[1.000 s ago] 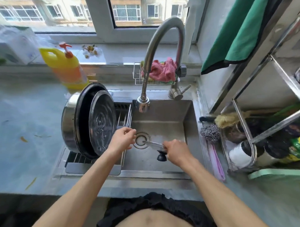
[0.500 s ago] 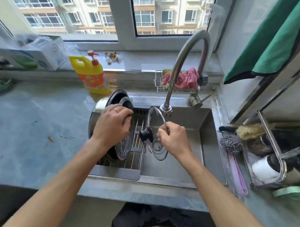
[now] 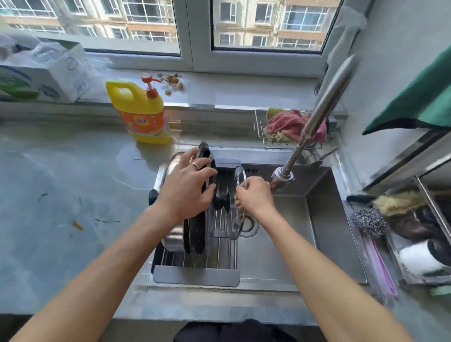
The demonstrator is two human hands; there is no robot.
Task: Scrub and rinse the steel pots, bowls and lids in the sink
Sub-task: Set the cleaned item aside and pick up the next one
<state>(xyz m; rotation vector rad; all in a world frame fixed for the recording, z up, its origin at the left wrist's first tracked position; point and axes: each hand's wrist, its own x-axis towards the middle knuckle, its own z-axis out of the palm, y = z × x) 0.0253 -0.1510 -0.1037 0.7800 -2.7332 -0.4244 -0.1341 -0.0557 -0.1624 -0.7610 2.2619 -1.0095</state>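
Head view, centre of the frame: the right hand [image 3: 254, 196] is curled round the rim of a glass lid [image 3: 240, 222], holding it upright on edge over the drying rack [image 3: 197, 274] that spans the left part of the sink [image 3: 323, 218]. The lid's black knob [image 3: 221, 201] points left, toward the other hand. Just left of it, the left hand [image 3: 188, 190] lies with fingers spread and bent over the rim of a dark lid [image 3: 198, 238] that stands on edge against a steel pot [image 3: 174, 239] lying on its side in the rack; it seems to steady this stack, though how firmly it grips I cannot tell

The faucet [image 3: 322, 111] arcs down from the upper right, its head beside the right hand; no running water shows. At right of the sink lie a steel scourer [image 3: 369, 220] and a brush [image 3: 397, 203]; a yellow soap bottle [image 3: 143, 115] stands at upper centre-left

Judgement on handling: the glass lid is rigid, fairly light, likely wet and slippery, and breakable against steel. The rim hold works for slotting it upright; the knob is the surer grip. The pot is heavier and could roll
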